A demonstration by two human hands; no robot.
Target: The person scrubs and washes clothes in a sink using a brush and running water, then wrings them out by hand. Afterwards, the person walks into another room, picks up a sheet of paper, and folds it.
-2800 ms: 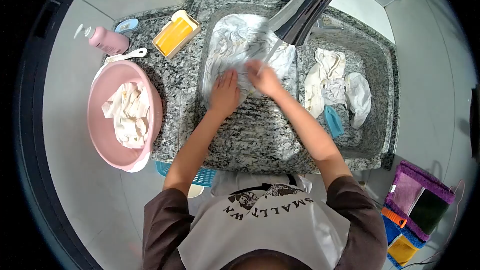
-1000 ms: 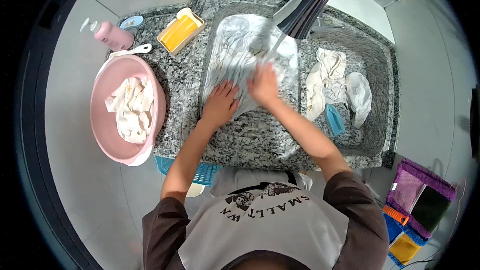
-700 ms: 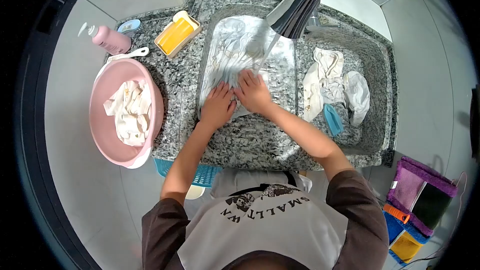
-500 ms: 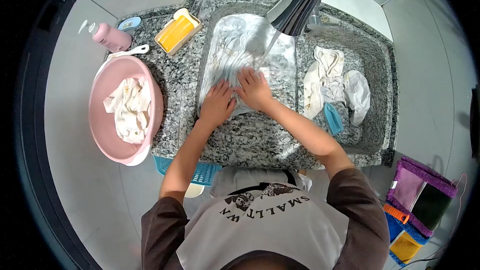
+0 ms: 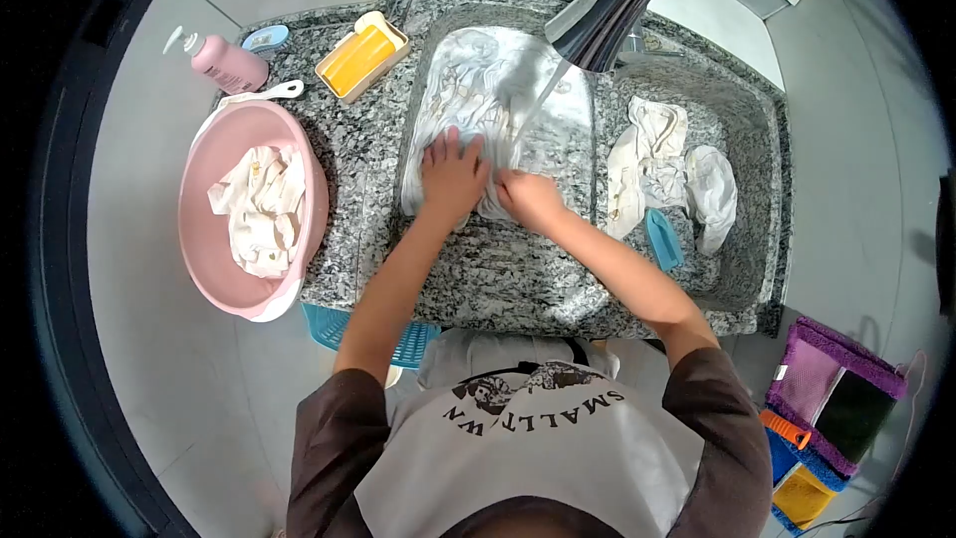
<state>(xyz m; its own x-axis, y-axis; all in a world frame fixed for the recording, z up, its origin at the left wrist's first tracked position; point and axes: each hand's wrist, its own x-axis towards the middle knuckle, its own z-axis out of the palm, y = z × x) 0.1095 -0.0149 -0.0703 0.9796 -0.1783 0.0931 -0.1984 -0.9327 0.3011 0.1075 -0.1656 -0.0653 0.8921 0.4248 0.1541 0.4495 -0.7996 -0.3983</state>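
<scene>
A wet white cloth with stains lies bunched in the shallow left basin of the granite sink. My left hand presses flat on its lower part, fingers spread. Just to the right, my right hand is closed in a fist at the cloth's right edge, gripping a fold of it. From the metal faucet above, a thin stream of water runs down onto the basin near the cloth.
The deeper right basin holds white cloths and a blue scrub brush. At left are a pink tub with white clothing, a pink pump bottle, a white-handled brush and a box with yellow soap.
My right hand has gone from lying flat to closed on the cloth, moving slightly right and nearer my body. My left hand has slid up and right. The cloth's right side has bunched leftward.
</scene>
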